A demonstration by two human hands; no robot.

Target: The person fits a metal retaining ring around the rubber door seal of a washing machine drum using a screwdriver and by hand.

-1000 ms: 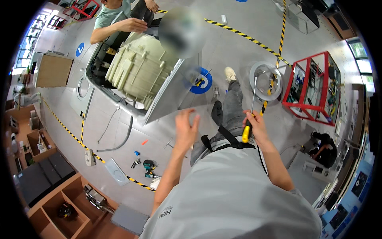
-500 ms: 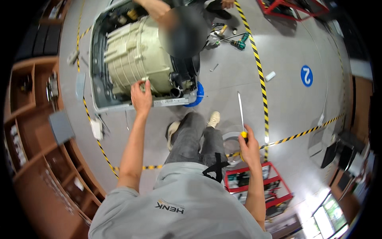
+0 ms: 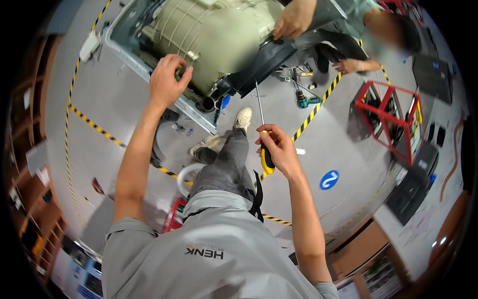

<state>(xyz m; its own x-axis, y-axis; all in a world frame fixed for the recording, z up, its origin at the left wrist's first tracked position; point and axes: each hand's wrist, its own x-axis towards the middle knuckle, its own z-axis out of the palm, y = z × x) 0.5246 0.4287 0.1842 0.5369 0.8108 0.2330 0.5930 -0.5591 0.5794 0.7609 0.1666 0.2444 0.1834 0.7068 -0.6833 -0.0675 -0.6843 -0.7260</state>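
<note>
My left hand is at the near side of the opened appliance, over its grey metal cabinet edge beside the cream plastic tub; its fingers are curled but apart, and I cannot tell whether they touch it. My right hand grips a yellow-and-black screwdriver, whose shaft points up toward a black ring-shaped part on the tub. A dark pipe opening shows below the tub. Another person's hand rests on the black part from above.
A co-worker crouches at the upper right, one hand low near loose tools and a drill. A red tool cart is at right, wooden shelving at far left, and hazard tape crosses the floor.
I have turned and moved closer to the appliance. My left hand rose to its near side, and the screwdriver in my right hand now points near the black part. The co-worker's hand shifted.
</note>
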